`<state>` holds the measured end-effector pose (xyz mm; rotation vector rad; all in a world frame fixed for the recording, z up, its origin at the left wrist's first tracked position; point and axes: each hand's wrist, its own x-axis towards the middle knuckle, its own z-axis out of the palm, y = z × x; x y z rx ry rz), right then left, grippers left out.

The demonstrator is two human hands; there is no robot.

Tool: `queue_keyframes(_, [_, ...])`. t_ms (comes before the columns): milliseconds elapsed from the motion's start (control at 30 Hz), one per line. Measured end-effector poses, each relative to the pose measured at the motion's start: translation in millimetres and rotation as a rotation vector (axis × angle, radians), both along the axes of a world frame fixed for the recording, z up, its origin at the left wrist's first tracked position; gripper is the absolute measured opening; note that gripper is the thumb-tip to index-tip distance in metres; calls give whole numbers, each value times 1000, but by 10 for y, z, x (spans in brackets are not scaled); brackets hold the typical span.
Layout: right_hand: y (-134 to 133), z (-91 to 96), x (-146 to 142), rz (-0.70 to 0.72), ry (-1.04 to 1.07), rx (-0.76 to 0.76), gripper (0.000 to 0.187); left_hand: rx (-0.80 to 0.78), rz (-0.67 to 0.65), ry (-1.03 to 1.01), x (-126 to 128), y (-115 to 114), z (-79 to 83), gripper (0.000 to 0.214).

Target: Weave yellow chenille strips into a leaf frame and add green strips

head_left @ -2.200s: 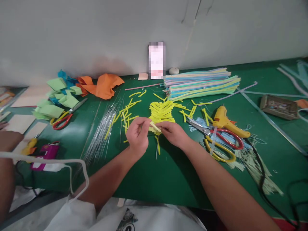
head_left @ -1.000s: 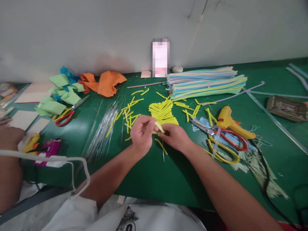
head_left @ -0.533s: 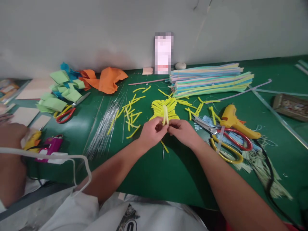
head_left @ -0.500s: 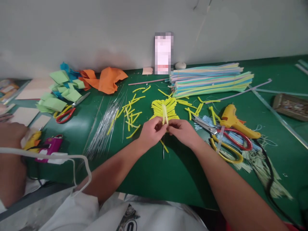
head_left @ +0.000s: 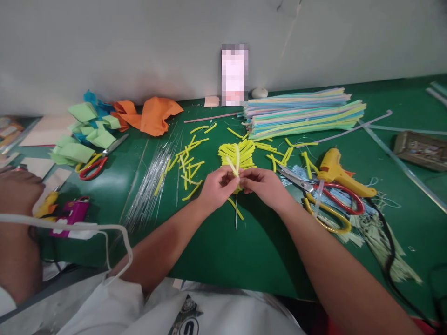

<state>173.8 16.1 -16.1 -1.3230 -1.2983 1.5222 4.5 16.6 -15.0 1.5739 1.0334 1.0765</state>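
Note:
Just in front of me, my left hand (head_left: 219,187) and my right hand (head_left: 262,187) meet, fingertips pinched together. Between them stands a pale yellow pipe cleaner (head_left: 237,157), folded into a narrow V with both ends up. My fingers hide its lower part. Right behind it lies a pile of short yellow pipe cleaner pieces (head_left: 246,151), side by side on the green table (head_left: 223,251). A thin wire (head_left: 236,221) pokes out below my hands, beside a loose yellow piece.
Scissors (head_left: 335,197) and a yellow glue gun (head_left: 337,170) lie right, near a pipe cleaner bundle (head_left: 307,114). Thin wires (head_left: 148,186) and green paper (head_left: 82,151) are left. A phone (head_left: 233,77) leans on the wall. Another person's hand (head_left: 21,190) rests far left.
The pipe cleaner's two arms were nearly parallel and now spread into a V, one leaning left. My hands stay pinched in nearly the same place.

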Motion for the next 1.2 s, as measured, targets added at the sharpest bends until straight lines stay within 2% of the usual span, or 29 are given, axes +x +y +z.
queue_keyframes(267, [-2,-14,-1,-36,0,10,8,-5,46,-4,9,36,-60,16])
queue_keyframes(433, [-3,-17,-15,-50,-29,39,8,-42,29,-30,5,50,-51,9])
queue_keyframes(667, [-15,9,-34,-56,27,28,16,-18,-15,-7,-6,21,-30,14])
queue_keyframes(767, [-20,11,-27,-8,14,24,18,-26,7,9,-1,25,-28,11])
queue_keyframes(933, [-10,-10,-6,23,-11,43,15,-83,55,-76,16,43,-26,10])
queue_keyframes(1100, [0,-28,-8,-23,55,35,12,-4,53,-92,5,15,-7,12])
queue_keyframes(1200, [-1,-21,-10,-14,44,45,13,46,0,-49,-2,-2,-14,9])
